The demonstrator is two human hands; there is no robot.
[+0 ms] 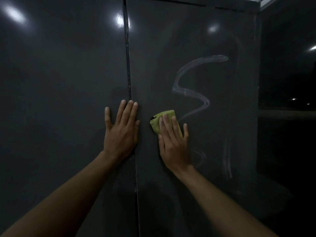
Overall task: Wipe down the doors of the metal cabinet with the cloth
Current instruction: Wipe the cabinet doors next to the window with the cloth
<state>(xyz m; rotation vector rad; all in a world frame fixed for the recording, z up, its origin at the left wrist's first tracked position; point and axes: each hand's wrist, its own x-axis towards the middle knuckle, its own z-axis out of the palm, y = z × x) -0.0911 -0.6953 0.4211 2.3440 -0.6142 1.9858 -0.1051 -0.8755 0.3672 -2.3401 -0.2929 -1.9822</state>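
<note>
A dark grey metal cabinet fills the view, with a left door (59,100) and a right door (171,48) meeting at a vertical seam (128,74). My left hand (120,132) lies flat with straight fingers across the seam at mid height. My right hand (172,144) presses a folded yellow-green cloth (164,115) flat against the right door, fingers straight over it. A pale zigzag wipe streak (189,93) runs up and right from the cloth. A long vertical streak (229,134) marks the door's right side.
The cabinet's right edge (258,100) stands at the right, with a dark room and small ceiling-light reflections beyond it. Light glare spots (119,21) show on both doors near the top.
</note>
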